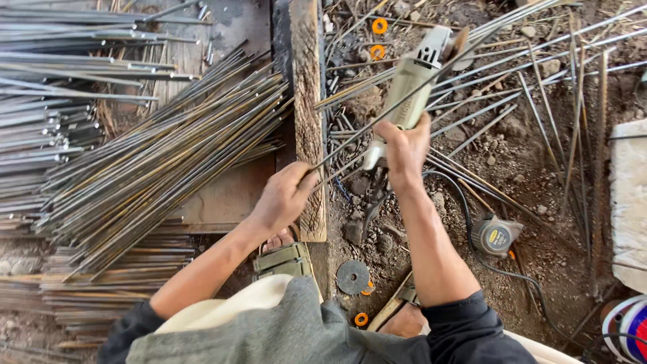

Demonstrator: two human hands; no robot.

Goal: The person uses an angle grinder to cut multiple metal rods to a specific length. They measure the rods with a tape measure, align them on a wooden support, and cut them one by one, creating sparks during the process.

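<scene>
My right hand (403, 149) grips the body of a pale green angle grinder (412, 79), its disc end pointing away toward the upper right. My left hand (284, 197) is closed around the near end of a thin steel rod (391, 108). The rod runs diagonally up to the right, passing over a wooden plank (308, 101) and reaching the grinder's disc. The grinder's black cable (465, 209) trails down past my right forearm.
A large fanned pile of cut rods (162, 155) lies at left, with more bundles (60, 74) behind. Loose long rods (539, 67) spread over the dirt at right. A worn grinding disc (352, 277), orange rings (379, 26), and a tape measure (495, 235) lie on the ground.
</scene>
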